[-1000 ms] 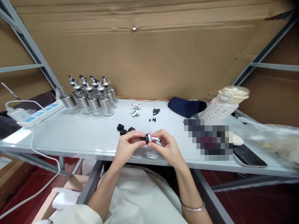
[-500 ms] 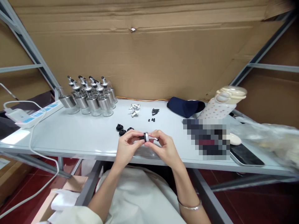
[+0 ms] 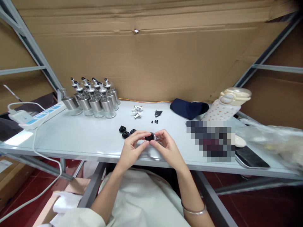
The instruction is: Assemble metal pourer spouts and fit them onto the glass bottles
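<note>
My left hand (image 3: 132,148) and my right hand (image 3: 165,148) meet over the near edge of the white table (image 3: 71,135). Both pinch one small spout cap (image 3: 151,136), a black plug with a silver ring. Its white spout end is hidden behind my right fingers. Just left of my left hand lie three loose black plugs (image 3: 125,131). Farther back are a small heap of white spouts (image 3: 137,111) and a few black small parts (image 3: 157,114).
Several glass bottles with steel bands and pourer tops (image 3: 94,99) stand at the back left. A white power strip (image 3: 35,115) with cable lies at the left edge. A navy cloth (image 3: 188,108), a dotted cream bottle (image 3: 224,105) and a phone (image 3: 251,157) are on the right.
The cap has turned in my fingers: the white spout that pointed right is now hidden, and the black end faces me. Both hands rose slightly.
</note>
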`<state>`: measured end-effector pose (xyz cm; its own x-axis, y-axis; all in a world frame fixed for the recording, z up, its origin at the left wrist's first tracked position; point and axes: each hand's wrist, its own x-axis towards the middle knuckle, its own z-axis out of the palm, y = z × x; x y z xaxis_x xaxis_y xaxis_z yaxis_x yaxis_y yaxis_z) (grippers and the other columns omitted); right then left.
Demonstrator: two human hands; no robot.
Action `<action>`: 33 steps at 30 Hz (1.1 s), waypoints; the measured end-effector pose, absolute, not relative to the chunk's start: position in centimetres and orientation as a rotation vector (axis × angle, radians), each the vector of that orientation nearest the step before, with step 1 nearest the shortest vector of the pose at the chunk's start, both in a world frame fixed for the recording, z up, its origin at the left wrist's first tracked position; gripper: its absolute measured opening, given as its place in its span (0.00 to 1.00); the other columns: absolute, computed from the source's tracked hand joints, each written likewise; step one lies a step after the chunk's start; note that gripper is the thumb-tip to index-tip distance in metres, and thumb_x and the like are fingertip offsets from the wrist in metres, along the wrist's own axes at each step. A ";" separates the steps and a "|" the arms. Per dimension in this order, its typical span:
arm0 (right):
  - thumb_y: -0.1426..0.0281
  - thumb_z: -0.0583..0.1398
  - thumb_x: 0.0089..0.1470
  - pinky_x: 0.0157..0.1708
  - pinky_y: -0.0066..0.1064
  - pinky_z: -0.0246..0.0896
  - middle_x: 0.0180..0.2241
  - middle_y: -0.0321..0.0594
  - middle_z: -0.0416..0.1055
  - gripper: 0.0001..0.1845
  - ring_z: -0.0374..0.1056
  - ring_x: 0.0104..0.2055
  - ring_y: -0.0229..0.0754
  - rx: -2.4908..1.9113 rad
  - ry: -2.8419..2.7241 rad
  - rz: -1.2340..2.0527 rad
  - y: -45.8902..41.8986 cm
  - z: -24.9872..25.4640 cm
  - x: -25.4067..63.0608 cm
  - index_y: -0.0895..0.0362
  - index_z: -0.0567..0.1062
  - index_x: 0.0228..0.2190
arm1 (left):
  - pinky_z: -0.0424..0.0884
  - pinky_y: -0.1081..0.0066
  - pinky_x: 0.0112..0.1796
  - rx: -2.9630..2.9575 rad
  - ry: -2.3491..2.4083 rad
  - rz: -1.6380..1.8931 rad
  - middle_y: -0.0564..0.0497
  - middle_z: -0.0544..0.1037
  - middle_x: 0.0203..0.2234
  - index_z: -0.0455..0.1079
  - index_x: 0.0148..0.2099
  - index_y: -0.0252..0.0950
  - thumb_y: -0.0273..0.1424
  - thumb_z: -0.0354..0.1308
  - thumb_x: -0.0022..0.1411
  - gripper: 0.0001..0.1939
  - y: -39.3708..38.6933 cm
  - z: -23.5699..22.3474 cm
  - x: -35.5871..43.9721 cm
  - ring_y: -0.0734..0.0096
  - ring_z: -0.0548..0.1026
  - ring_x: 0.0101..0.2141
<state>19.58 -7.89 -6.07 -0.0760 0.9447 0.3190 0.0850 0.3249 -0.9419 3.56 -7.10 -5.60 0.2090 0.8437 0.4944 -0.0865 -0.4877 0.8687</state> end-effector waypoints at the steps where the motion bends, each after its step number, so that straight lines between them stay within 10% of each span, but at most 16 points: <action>1: 0.61 0.62 0.54 0.40 0.32 0.61 0.37 0.37 0.68 0.12 0.66 0.39 0.40 -0.986 -1.476 0.956 -7.9 -6.0 19.6 0.53 0.68 0.36 | 0.71 0.72 0.44 1.624 0.716 1.406 0.47 0.76 0.42 0.77 0.44 0.39 0.27 0.60 0.60 0.10 -7.1 -5.6 3.5 0.67 0.73 0.45; 5: 0.61 0.59 0.57 0.43 0.33 0.60 0.44 0.41 0.64 0.11 0.63 0.46 0.43 -0.967 -1.543 0.824 -7.9 -5.9 19.9 0.52 0.72 0.40 | 0.70 0.74 0.38 1.554 0.769 1.439 0.45 0.71 0.46 0.73 0.47 0.37 0.29 0.59 0.60 0.12 -7.2 -5.4 3.6 0.69 0.72 0.41; 14: 0.59 0.55 0.61 0.30 0.29 0.58 0.22 0.31 0.65 0.14 0.62 0.24 0.36 -0.880 -1.500 1.085 -8.7 -5.6 19.9 0.55 0.68 0.44 | 0.68 0.72 0.40 1.527 0.721 1.143 0.49 0.74 0.35 0.66 0.51 0.36 0.34 0.58 0.62 0.16 -7.5 -5.4 3.5 0.70 0.73 0.35; 33: 0.71 0.58 0.50 0.34 0.31 0.61 0.31 0.36 0.68 0.16 0.65 0.33 0.40 -0.945 -1.663 0.878 -9.3 -5.2 19.7 0.55 0.69 0.43 | 0.69 0.72 0.40 1.476 0.669 1.170 0.48 0.74 0.36 0.65 0.42 0.35 0.36 0.61 0.58 0.14 -7.6 -5.7 3.2 0.68 0.73 0.38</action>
<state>19.72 -9.29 -5.17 -0.2050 0.8945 0.3974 0.1761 0.4331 -0.8840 3.18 -7.65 -5.67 0.3566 0.8822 0.3074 -0.1833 -0.2566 0.9490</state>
